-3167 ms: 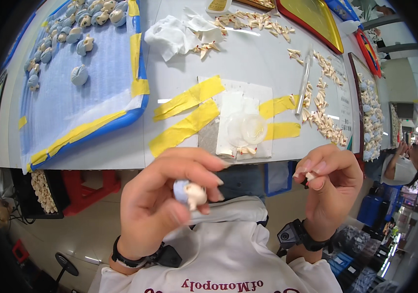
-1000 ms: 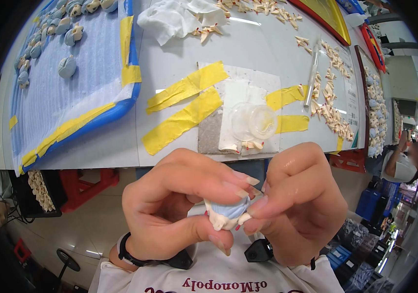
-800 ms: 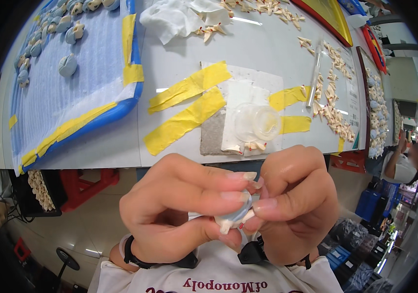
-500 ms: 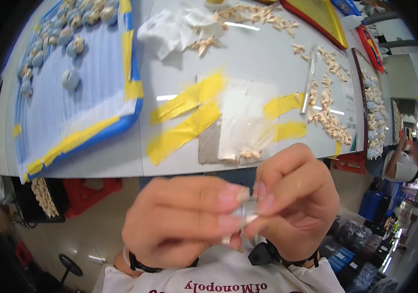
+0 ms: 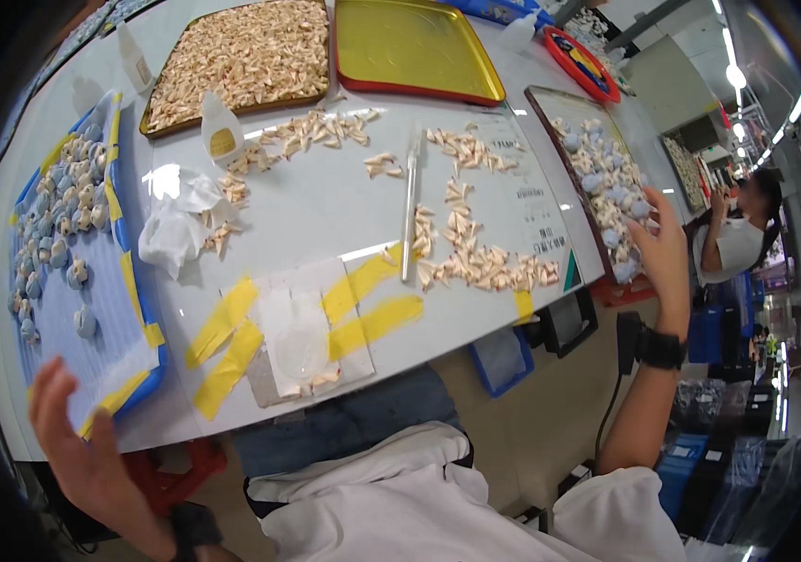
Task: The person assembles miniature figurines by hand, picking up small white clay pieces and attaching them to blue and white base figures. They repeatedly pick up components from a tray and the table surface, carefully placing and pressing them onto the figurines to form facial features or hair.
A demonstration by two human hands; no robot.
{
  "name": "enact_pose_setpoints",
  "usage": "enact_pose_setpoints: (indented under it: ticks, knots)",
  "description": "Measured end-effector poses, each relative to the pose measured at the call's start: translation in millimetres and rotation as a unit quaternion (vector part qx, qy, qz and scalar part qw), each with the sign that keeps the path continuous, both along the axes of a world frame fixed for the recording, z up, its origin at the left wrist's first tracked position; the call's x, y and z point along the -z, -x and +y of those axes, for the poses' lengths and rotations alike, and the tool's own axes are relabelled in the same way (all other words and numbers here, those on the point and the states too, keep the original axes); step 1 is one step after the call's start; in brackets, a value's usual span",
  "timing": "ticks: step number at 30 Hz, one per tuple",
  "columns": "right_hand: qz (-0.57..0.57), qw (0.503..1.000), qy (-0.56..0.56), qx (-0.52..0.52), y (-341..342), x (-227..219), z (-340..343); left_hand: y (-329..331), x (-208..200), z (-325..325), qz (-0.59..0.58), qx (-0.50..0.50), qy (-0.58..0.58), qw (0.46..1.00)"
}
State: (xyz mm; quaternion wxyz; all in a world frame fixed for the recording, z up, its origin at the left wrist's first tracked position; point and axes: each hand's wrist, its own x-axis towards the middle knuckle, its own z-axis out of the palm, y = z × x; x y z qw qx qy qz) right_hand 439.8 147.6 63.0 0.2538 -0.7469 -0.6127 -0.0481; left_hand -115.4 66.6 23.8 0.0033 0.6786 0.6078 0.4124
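Head | picking step, we judge: right hand (image 5: 665,255), grip spread, is at small round blue-and-cream plastic-looking pieces (image 5: 607,183); left hand (image 5: 82,459) spread | next calls for gentle pinch

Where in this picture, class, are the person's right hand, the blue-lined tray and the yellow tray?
Right hand (image 5: 667,260): head view, on the middle of the hand.
Blue-lined tray (image 5: 118,348): head view, on its bare lining.
Yellow tray (image 5: 415,51): head view, on its inner floor.
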Motion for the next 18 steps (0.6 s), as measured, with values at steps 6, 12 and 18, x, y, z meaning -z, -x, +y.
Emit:
enact_pose_setpoints:
  ticks: [6, 12, 18]
  knots:
    - [0.159, 0.979, 0.037, -0.120, 75, -17, 3, 42, -12, 30, 0.120, -0.054, 0.144, 0.981]
    - [0.108, 0.923, 0.154, -0.335, 145, 10, 43, 10, -8, 42, 0.150, 0.029, 0.271, 0.950]
    - [0.039, 0.904, 0.218, -0.367, 163, 14, 70, 36, -8, 27, 0.014, -0.076, 0.238, 0.968]
